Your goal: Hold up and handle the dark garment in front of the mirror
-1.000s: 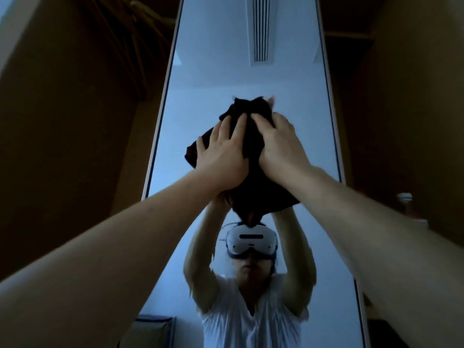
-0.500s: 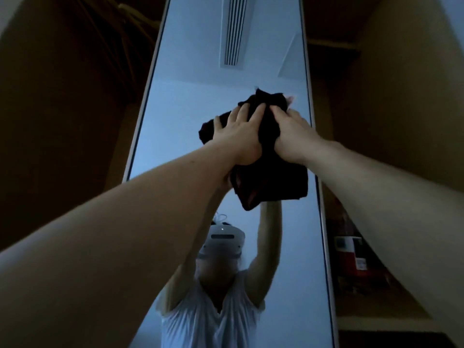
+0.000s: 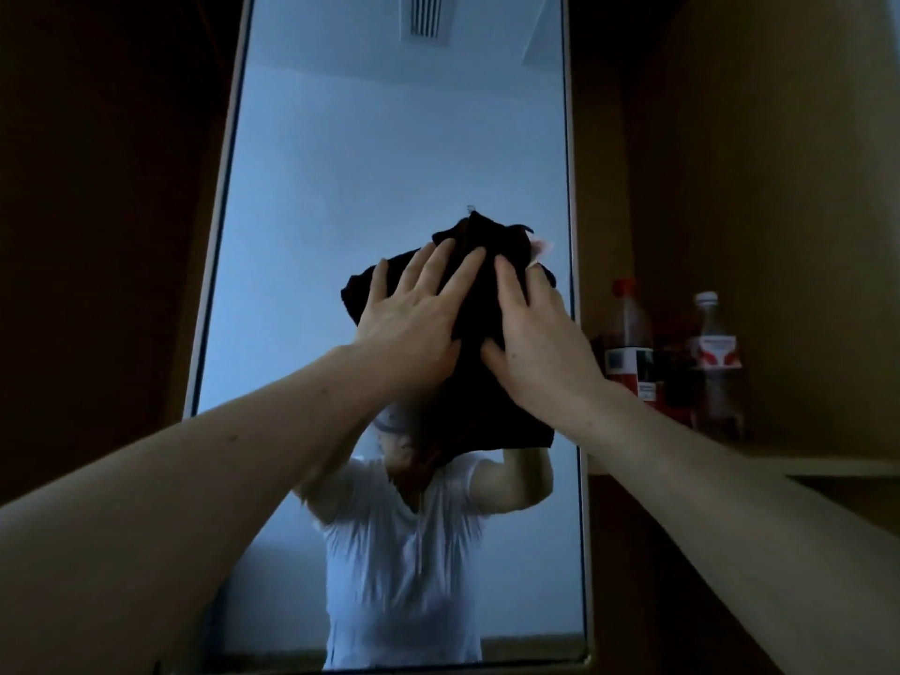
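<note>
left hand [image 3: 414, 328]: flat on the dark cloth [image 3: 479, 382], fingers straight and spread, palm pressing it against the glass; nothing curled round it.
right hand [image 3: 535, 348]: flat on the same cloth just beside the left hand, fingers straight, pointing up; thumb lies along the cloth's middle.
dark cloth: bunched, pinned between both palms and the mirror [image 3: 341, 187], right of the glass's centre, near its right frame edge; lower part hangs loose below the wrists.
mirror: tall, upright, pale frame; shows the reflection of a person in a white T-shirt [image 3: 399, 567] with both arms raised, and a ceiling vent [image 3: 426, 14].
shelf [image 3: 730, 462]: right of the mirror, pale ledge in a dim alcove.
bottles: a red-capped bottle [image 3: 628, 353] and a clear white-capped bottle [image 3: 713, 367] stand upright on the shelf, near each other, well apart from the hands.
light: dim; label print not readable.
</note>
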Demonstrator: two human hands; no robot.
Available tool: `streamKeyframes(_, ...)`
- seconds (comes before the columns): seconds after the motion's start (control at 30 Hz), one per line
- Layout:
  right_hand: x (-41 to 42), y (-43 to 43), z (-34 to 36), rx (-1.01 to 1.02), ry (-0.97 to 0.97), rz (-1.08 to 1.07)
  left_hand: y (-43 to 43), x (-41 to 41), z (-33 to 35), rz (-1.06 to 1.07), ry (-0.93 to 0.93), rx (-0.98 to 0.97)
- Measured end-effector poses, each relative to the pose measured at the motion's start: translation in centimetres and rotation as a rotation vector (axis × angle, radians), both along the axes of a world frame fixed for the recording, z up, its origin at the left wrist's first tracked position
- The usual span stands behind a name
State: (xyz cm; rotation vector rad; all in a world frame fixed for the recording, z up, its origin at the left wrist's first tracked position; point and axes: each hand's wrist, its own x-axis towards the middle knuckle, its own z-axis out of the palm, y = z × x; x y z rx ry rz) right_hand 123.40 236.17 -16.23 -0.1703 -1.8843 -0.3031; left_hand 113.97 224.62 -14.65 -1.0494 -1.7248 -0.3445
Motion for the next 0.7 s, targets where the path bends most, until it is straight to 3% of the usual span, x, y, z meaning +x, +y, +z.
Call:
streamKeyframes(0.27, 1.0, 0.0, 11.6, -0.134, -0.081, -0.088, 2.1, 1.7, 10.6, -0.012, -0.084, 0.024)
streamKeyframes(0.37, 1.2, 0.7, 9.2, -0.096, -0.074, -0.076, 2.2, 1.6, 8.5, -0.026, -0.030, 0.032)
streamKeyframes(0.57, 2.5, 1.2, -2.9, -0.042, -0.036, -0.074, 2.3, 1.2, -1.2, -0.021, 0.132, -0.068)
streamKeyframes(0.7, 1.9, 1.0, -1.1, -0.078, -0.006, -0.057, 2.2, 0.7, 0.7, -0.022, 0.143, -0.092)
